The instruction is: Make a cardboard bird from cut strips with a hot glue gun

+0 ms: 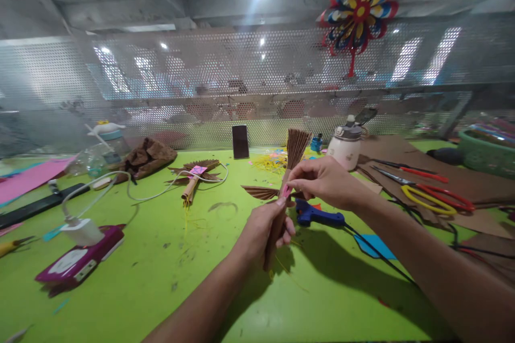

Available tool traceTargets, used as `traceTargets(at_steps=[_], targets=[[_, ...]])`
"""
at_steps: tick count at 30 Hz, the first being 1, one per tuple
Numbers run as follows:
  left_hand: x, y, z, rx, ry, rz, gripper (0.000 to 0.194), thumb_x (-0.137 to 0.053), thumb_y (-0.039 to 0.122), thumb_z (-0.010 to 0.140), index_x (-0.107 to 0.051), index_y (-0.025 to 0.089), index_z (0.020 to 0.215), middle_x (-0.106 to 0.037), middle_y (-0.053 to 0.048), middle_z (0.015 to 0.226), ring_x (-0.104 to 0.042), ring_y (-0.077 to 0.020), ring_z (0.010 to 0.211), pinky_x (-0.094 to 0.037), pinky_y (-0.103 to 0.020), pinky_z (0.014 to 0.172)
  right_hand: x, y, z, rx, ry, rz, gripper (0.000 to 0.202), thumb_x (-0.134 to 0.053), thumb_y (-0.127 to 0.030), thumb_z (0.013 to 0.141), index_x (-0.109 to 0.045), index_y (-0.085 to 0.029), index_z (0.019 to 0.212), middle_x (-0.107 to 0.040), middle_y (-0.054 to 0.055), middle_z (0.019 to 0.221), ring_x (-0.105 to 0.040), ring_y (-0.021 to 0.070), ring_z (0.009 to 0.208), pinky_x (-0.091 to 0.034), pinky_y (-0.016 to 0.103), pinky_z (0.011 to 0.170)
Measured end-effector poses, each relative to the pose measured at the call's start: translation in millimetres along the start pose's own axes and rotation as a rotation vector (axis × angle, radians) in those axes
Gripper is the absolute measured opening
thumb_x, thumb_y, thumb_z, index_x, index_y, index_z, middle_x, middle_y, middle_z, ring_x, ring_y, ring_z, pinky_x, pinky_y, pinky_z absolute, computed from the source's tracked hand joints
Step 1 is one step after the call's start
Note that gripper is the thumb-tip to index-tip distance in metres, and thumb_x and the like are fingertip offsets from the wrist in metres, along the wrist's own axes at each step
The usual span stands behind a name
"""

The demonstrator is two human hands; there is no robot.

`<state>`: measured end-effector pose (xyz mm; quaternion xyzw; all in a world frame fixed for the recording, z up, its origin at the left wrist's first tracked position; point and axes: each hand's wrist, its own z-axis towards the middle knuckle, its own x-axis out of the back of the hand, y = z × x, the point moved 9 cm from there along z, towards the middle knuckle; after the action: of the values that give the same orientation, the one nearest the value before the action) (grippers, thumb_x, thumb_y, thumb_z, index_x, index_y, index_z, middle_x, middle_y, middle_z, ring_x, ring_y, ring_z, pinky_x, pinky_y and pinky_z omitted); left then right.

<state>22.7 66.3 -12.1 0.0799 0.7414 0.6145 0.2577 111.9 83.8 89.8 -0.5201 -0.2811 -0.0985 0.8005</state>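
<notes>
My left hand [267,225] is wrapped round the lower tube of a brown paper craft [296,147], which has a pleated fan at its top and a pleated wing out to the left. A small pink paper piece [286,191] lies against the middle of the craft. The fingertips of my right hand [322,179] are pinched at this pink piece. Just below my right hand, a blue glue gun [319,215] rests on the green table [153,273]. To the left lies a similar brown paper craft [190,188] with a pink square and yellow strands.
Scissors with red and yellow handles [428,199] lie on brown card [418,155] at right. A white bottle [345,147], a phone [240,142] and yellow shreds [269,162] are at the back. A purple power strip [82,260] with a white charger and cable sits left.
</notes>
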Motion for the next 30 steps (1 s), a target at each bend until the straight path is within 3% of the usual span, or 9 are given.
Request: traceTargets(at_steps=[8, 19, 23, 30], targets=[[5.3, -5.1, 1.7, 0.017, 0.018, 0.009, 0.044, -0.046, 0.051, 0.079, -0.054, 0.012, 0.097, -0.058, -0.003, 0.055, -0.049, -0.0084, 0.042, -0.029, -0.017, 0.036, -2.0, -6.6, -0.6, 0.034, 0.008, -0.065, 0.015, -0.057, -0.023, 0.076, -0.067, -0.013, 0.073, -0.063, 0.003, 0.060, -0.052, 0.0080, 0.049, -0.040, 0.020, 0.045], [3.3, 6.4, -5.4, -0.052, 0.105, 0.094, 0.043, -0.048, 0.054, 0.077, -0.055, 0.013, 0.086, -0.056, -0.001, 0.053, -0.045, -0.0069, 0.039, -0.027, -0.016, 0.035, -2.3, -7.1, -0.6, 0.046, 0.007, -0.103, 0.015, -0.055, -0.022, 0.077, -0.066, -0.013, 0.072, -0.062, 0.003, 0.062, -0.052, 0.0086, 0.052, -0.038, 0.021, 0.048], [2.5, 1.1, -1.4, -0.005, 0.054, 0.108, 0.047, -0.047, 0.058, 0.076, -0.055, 0.013, 0.087, -0.056, -0.002, 0.052, -0.047, -0.0081, 0.039, -0.028, -0.016, 0.035, -1.8, -7.8, -1.3, 0.042, 0.006, -0.119, 0.015, -0.056, -0.023, 0.077, -0.066, -0.013, 0.072, -0.063, 0.003, 0.062, -0.052, 0.0088, 0.052, -0.038, 0.021, 0.048], [8.8, -2.2, 2.3, 0.017, 0.074, 0.171, 0.049, -0.048, 0.059, 0.075, -0.056, 0.012, 0.088, -0.055, -0.001, 0.050, -0.044, -0.0070, 0.036, -0.027, -0.017, 0.034, -4.0, -5.7, -0.6, 0.079, -0.005, -0.152, 0.015, -0.055, -0.023, 0.078, -0.065, -0.013, 0.073, -0.063, 0.003, 0.063, -0.052, 0.0081, 0.053, -0.038, 0.021, 0.050]])
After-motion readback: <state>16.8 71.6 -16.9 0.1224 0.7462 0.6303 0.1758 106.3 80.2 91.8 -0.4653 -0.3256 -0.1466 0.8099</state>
